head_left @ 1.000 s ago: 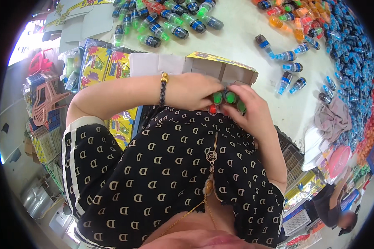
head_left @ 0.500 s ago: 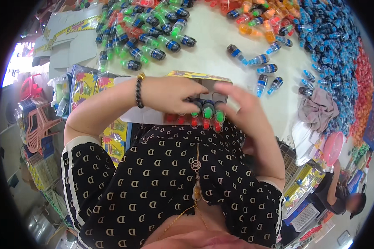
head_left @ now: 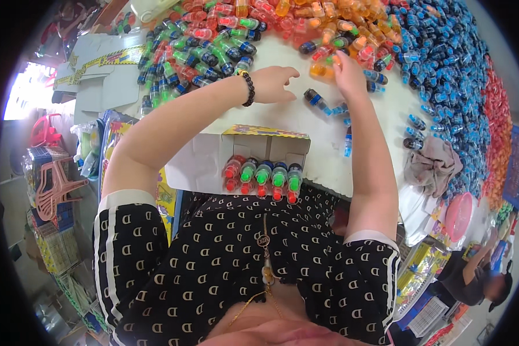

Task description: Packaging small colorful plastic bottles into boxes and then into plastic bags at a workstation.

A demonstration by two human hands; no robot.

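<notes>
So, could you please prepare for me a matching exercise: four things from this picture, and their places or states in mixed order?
1. left hand
2. right hand
3. open box
4. greyish cloth

A. crumpled, near the blue-capped bottles
B. at the orange bottles
C. holds bottles with red and green caps
D. fingers apart, nothing seen in it

Right pairs: 1-D, 2-B, 3-C, 4-A

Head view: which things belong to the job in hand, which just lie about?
Job:
open white cardboard box with yellow printed edge
red- and green-tipped clear plastic bottles inside it
orange translucent plastic bottle by the right hand

Apparently just lying about:
crumpled grey cloth
pink plastic stool
</notes>
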